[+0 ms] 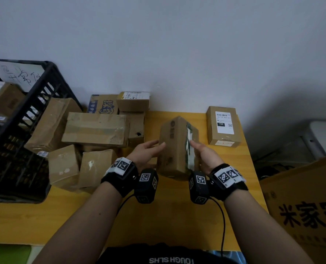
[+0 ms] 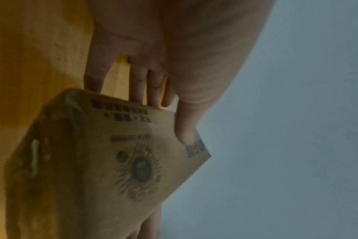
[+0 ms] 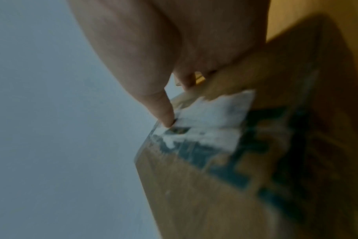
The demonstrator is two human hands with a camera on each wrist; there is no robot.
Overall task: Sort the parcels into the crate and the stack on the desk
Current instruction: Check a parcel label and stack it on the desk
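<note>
**Though Tilted on Edge, Held From Both Sides**

While tipped up on the yellow desk (image 1: 177, 206), between the parcel pile (image 1: 93, 130) and a labelled box (image 1: 224, 126) standing apart on the right: one brown parcel (image 1: 177, 147), near the desk's middle. Left hand (image 1: 146, 152) flat against its left face, fingers straight, thumb (image 2: 186, 127) over the top edge. Right hand (image 1: 206, 157) likewise flat against the taped side, thumb tip (image 3: 165, 118) on the torn white label (image 3: 215, 116). No curled grasp, only pressure from both palms.

Probably stiff and light, being small corrugated card. Glossy tape likely slick; better gripped on bare card, low on opposite faces. Black crate (image 1: 25, 119) at far left, already holding boxes.
</note>
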